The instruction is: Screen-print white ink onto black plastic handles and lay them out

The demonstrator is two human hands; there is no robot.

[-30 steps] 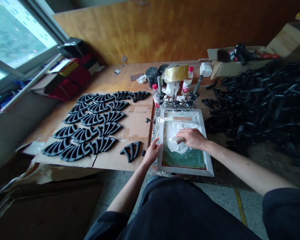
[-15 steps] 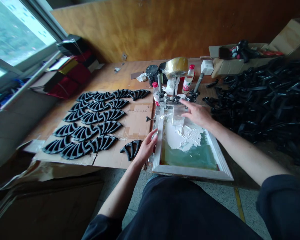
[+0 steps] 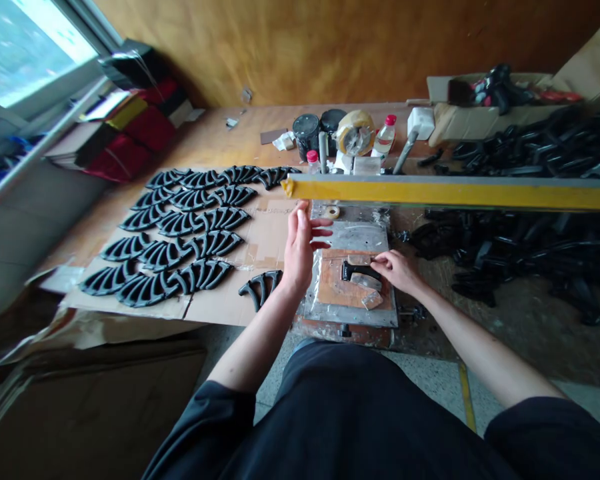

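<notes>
The printing screen frame (image 3: 450, 192) is raised, and I see its yellow edge across the view. Under it lies the metal base plate (image 3: 353, 237) with a brown jig. A black plastic part (image 3: 359, 270) sits on the jig. My right hand (image 3: 397, 270) pinches the right end of this part. My left hand (image 3: 300, 247) hovers open at the plate's left edge, fingers spread, holding nothing. A single black curved part (image 3: 261, 290) lies on the cardboard just left of that hand.
Rows of black fan-shaped parts (image 3: 180, 233) cover a cardboard sheet (image 3: 260, 250) at left. A big heap of black parts (image 3: 530, 220) fills the right. Black tins (image 3: 306, 133), a tape roll (image 3: 355, 132), bottles (image 3: 384, 137) and a cardboard box (image 3: 480, 113) stand behind.
The screen frame with white ink has swung up from flat to raised. My right hand left the squeegee and took hold of the black part beneath. My left hand let go of the frame.
</notes>
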